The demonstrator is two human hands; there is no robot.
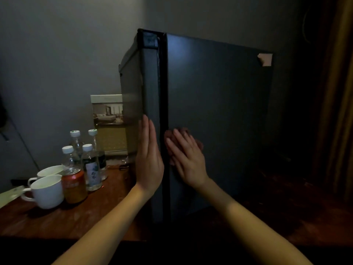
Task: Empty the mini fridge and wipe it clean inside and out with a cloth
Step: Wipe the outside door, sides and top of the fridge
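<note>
Mini fridge [219, 111] upright on wooden table [57, 217], dim light.
Left hand [149, 161] flat on one face, fingers straight, together; right hand [189, 161], fingers slightly apart, presses cloth [183, 130] on adjoining face; cloth mostly hidden.

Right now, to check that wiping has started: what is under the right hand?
A brownish cloth peeks out beyond the right hand, which presses it flat against the fridge. The hand covers the rest of the cloth, so its extent and folds are hidden.
</note>
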